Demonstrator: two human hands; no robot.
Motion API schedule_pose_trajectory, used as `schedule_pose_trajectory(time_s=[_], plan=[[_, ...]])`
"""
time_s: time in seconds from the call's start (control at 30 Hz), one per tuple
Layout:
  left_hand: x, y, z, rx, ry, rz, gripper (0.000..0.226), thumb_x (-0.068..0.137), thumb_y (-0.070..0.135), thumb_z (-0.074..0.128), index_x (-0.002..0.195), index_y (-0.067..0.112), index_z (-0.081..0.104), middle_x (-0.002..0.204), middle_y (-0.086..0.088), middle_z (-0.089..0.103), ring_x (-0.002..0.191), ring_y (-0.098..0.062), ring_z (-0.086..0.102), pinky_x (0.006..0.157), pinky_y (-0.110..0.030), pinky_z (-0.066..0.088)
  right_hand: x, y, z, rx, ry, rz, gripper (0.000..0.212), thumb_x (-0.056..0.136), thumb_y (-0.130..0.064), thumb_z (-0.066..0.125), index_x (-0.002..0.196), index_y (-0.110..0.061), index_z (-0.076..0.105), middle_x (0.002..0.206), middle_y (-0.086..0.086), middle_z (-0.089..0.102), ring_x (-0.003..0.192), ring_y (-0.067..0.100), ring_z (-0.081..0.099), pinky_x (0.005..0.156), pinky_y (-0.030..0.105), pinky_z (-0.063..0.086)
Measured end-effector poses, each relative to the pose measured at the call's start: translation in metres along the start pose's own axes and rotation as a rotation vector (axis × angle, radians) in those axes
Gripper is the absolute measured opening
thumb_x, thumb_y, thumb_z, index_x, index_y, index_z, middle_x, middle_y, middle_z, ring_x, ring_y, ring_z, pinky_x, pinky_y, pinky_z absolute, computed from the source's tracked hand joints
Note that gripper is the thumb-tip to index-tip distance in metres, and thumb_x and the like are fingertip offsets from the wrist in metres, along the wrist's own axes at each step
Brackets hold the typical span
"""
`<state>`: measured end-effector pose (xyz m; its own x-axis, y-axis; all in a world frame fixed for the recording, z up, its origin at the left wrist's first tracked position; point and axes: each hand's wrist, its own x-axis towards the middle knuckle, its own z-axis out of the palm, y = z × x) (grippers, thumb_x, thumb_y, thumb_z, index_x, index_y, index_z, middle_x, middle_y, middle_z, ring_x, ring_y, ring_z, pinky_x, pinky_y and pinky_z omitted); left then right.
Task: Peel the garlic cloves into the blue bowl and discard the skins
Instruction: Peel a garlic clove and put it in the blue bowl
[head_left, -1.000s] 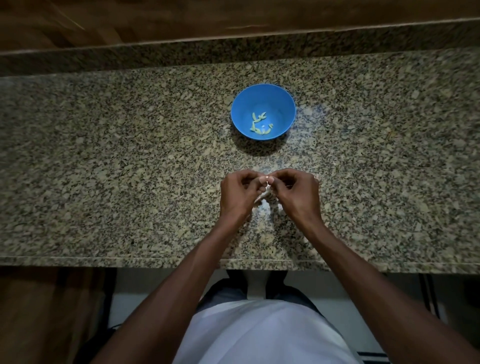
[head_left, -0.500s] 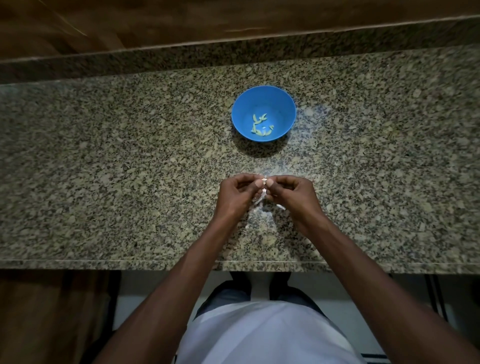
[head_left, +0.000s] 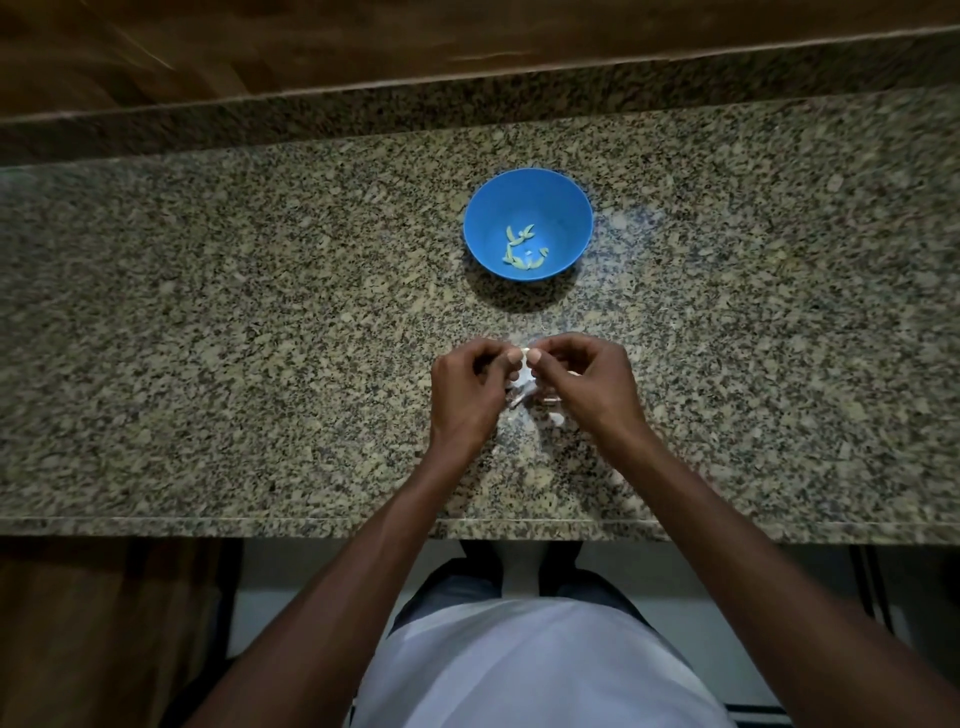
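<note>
A blue bowl (head_left: 550, 197) stands on the granite counter, with several pale peeled garlic cloves (head_left: 519, 248) in its bottom. Nearer to me, my left hand (head_left: 470, 392) and my right hand (head_left: 587, 382) meet thumb to thumb, both pinching one small white garlic clove (head_left: 525, 356). Thin papery garlic skins (head_left: 522, 397) lie on the counter under and between my hands, partly hidden by the fingers.
The speckled granite counter (head_left: 234, 338) runs left to right, with its front edge (head_left: 311, 522) close to my body. A raised granite ledge (head_left: 363, 111) and a wooden surface (head_left: 363, 41) lie behind the bowl.
My hands stay together over the same spot; the fingers have shifted slightly on the clove, and the skin pieces below them look rearranged.
</note>
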<state>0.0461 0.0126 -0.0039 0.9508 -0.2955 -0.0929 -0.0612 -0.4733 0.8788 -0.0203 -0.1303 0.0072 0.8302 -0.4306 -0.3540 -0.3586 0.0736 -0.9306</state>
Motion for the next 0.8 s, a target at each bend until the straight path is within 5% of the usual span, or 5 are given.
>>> schedule_pose_trajectory(time_s=[0.17,0.37,0.53,0.67,0.8], plan=[[-0.004,0.008,0.009,-0.429,-0.012,-0.345,0.019,0.098,0.021,0.072,0.106,0.004,0.076,0.086,-0.008,0.077,0.078,-0.016,0.073,0.076,-0.033,0.061,0.003,0.009,0.005,0.003,0.032,-0.101,0.010,0.094,-0.019,0.079,0.100,-0.012,0.079,0.092,0.003,0.079,0.089,0.020,0.078,0.072,0.047,0.066],[-0.003,0.010,0.012,-0.711,-0.069,-0.567,0.024,0.098,0.018,0.069,0.110,-0.002,0.074,0.081,-0.005,0.066,0.067,-0.008,0.056,0.072,-0.023,0.055,0.004,0.012,0.005,0.061,-0.028,-0.058,0.013,0.091,-0.016,0.081,0.102,-0.008,0.079,0.098,0.007,0.080,0.093,0.027,0.077,0.085,0.055,0.063],[-0.007,0.009,0.008,-0.614,-0.090,-0.523,0.020,0.100,0.019,0.067,0.111,0.003,0.073,0.078,0.000,0.068,0.065,-0.005,0.059,0.066,-0.022,0.055,0.003,0.006,-0.002,0.159,-0.146,0.079,0.017,0.088,-0.014,0.083,0.103,-0.006,0.080,0.095,0.012,0.080,0.087,0.023,0.076,0.085,0.045,0.064],[-0.006,0.010,0.000,-0.435,-0.111,-0.398,0.020,0.102,0.016,0.064,0.117,0.005,0.070,0.102,-0.005,0.075,0.085,-0.006,0.071,0.070,-0.018,0.057,0.008,-0.002,-0.008,0.217,-0.214,0.171,0.015,0.086,-0.009,0.083,0.099,-0.002,0.078,0.090,0.010,0.079,0.080,0.015,0.075,0.072,0.024,0.060],[-0.007,0.007,-0.002,-0.351,-0.117,-0.345,0.022,0.101,0.023,0.066,0.115,0.007,0.071,0.105,-0.005,0.076,0.096,-0.010,0.072,0.077,-0.022,0.058,0.014,-0.006,-0.010,0.191,-0.232,0.203,0.025,0.082,-0.008,0.086,0.103,0.002,0.076,0.097,0.014,0.079,0.083,0.018,0.075,0.076,0.026,0.061]])
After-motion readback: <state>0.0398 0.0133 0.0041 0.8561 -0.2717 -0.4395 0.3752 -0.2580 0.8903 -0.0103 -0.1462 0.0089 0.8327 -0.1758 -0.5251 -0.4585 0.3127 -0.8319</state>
